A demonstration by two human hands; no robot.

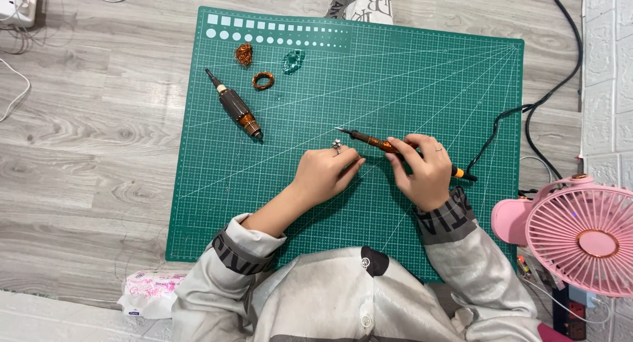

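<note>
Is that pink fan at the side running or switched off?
Cannot tell. The fan stands at the mat's right edge, facing up; behind its grille no blades show clearly, whether blurred by spinning or at rest.

Both forearms come up from the near edge of the mat in pale grey sleeves pushed back from the wrists, and they angle in toward each other over the mat's middle. The left hand lies palm down, fingers loosely curled and pointing right, a ring on one finger. The right hand, just beside it, has its fingers curled tight in a pinching grip, knuckles up.
</note>
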